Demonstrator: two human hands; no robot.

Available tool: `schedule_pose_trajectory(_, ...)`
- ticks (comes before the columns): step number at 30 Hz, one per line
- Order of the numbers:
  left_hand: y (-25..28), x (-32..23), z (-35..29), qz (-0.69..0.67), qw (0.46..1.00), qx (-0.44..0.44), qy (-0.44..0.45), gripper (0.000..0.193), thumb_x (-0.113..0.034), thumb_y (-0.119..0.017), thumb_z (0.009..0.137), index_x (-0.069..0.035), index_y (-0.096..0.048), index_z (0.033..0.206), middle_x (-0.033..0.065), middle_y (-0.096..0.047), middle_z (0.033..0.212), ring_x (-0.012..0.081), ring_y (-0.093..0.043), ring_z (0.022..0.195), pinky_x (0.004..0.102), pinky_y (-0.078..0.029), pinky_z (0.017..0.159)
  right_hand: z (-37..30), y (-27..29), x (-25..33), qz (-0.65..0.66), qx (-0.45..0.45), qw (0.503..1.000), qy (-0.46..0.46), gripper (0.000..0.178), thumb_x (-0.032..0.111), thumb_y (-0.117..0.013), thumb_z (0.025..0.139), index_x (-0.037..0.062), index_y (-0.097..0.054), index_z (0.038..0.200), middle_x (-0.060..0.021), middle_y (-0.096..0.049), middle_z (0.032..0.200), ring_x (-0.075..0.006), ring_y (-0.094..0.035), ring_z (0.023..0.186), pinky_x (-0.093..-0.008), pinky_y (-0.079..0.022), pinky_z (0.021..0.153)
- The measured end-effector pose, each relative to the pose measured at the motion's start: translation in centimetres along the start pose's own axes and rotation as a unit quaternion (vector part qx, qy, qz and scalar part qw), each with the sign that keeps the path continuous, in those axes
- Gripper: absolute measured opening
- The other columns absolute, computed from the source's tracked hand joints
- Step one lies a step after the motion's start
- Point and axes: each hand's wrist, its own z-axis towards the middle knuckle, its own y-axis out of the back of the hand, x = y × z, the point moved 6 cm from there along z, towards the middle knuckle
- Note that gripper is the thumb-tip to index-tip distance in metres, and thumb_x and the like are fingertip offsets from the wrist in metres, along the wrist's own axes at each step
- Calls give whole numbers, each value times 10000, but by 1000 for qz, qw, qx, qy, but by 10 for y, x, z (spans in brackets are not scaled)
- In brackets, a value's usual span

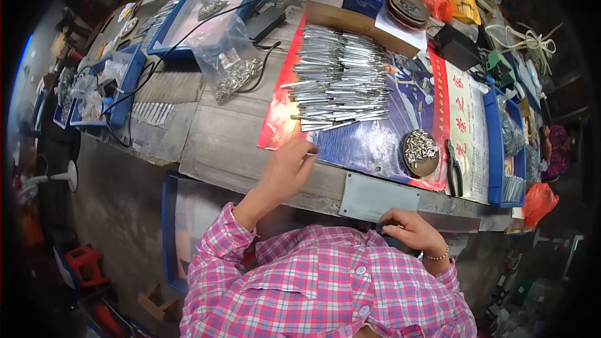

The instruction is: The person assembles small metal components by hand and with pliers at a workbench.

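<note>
Left hand point(285, 172): metal rods point(341, 81) at one o'clock
Right hand point(412, 230): grey plate point(375, 197) at eleven
Hands: apart; cannot tell grip

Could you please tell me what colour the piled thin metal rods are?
The thin metal rods are silvery, showing best in the head view.

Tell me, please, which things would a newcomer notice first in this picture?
Probably the large heap of silver rods first, lying on a colourful printed sheet in the middle of the table. Next, a round dish holding small metal pieces stands on the sheet's near right part, with dark pliers to its right. The left hand is at the sheet's near left edge.
</note>
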Motion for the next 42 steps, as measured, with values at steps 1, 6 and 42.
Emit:
schedule_pose_trajectory(1, 1, 4, 3, 14, 1000, -1, 2, 125, -31, -561, 777, 13, -560, 894, 138, -571, 816, 258, -584, 704, 321, -460, 612, 6, 1, 3, 19, 16, 1000, 10, 194, 161, -545, 858, 3, -557, 970, -82, -597, 802, -141, -553, 710, -271, -442, 655)
schedule_pose_trajectory(6, -5, 10, 19, 54, 997, 30, 39, 128, 1, -557, 776, 16, -569, 902, 125, -579, 820, 210, -591, 700, 283, -470, 602, 19, 0, -12, 141, 36, 989, 21, 188, 155, -544, 862, 2, -546, 971, -72, -594, 790, -131, -555, 712, -271, -446, 652)
schedule_pose_trajectory(42, -116, -8, 53, 524, 814, 154, -198, 84, -115, -540, 650, -78, -502, 715, 54, -448, 718, 165, -525, 637, 293, -417, 469, 31, 20, -13, 37, -13, 995, 90, 192, 189, -548, 844, 17, -535, 929, -132, -594, 786, -278, -591, 715, -347, -455, 638)
